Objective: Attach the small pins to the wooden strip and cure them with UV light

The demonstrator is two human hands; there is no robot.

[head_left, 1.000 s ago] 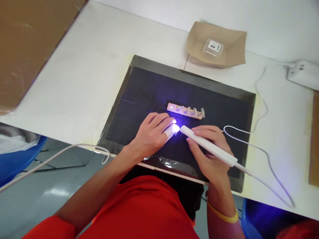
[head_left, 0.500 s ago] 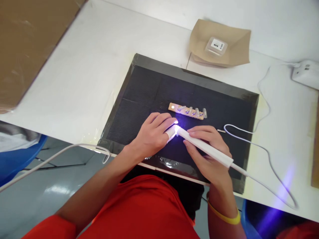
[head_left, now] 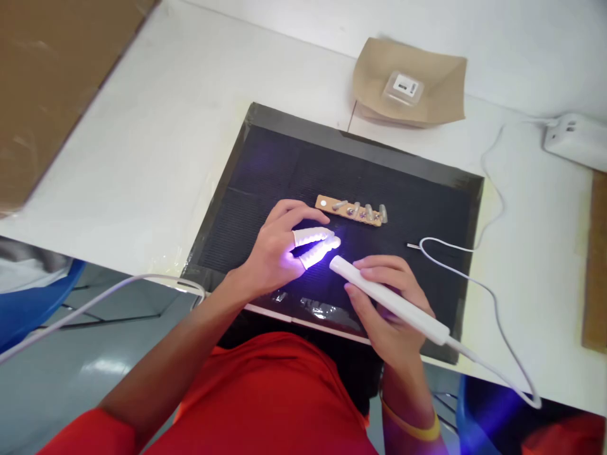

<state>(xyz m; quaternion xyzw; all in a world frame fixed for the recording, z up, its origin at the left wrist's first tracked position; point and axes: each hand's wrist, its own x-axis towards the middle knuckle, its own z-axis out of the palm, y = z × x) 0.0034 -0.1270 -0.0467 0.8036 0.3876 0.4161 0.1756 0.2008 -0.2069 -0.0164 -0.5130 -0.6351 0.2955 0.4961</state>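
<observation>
My left hand [head_left: 279, 246] is over the black mat, with white covers on its thumb and index finger. Those two fingertips come together around something small and glossy, washed out by violet light. In my right hand [head_left: 391, 303] is a white pen-shaped lamp [head_left: 403, 309], its tip pointing at the left fingertips with a short gap between. Just beyond the hands lies a tan strip [head_left: 323, 203] bearing several clear nail-shaped tips [head_left: 368, 212] and shiny studs.
A black mat [head_left: 284, 151] is taped to the white table [head_left: 180, 95]. At the back, a brown paper tray [head_left: 446, 88] holds a clear plastic box [head_left: 403, 88]. A white cable [head_left: 493, 297] loops at right below a white power strip [head_left: 576, 139]. Brown board [head_left: 57, 76] covers the left corner.
The lamp's tip has drawn back from my left fingertips. My left hand has turned, so both covered fingers show more. The view has shifted slightly.
</observation>
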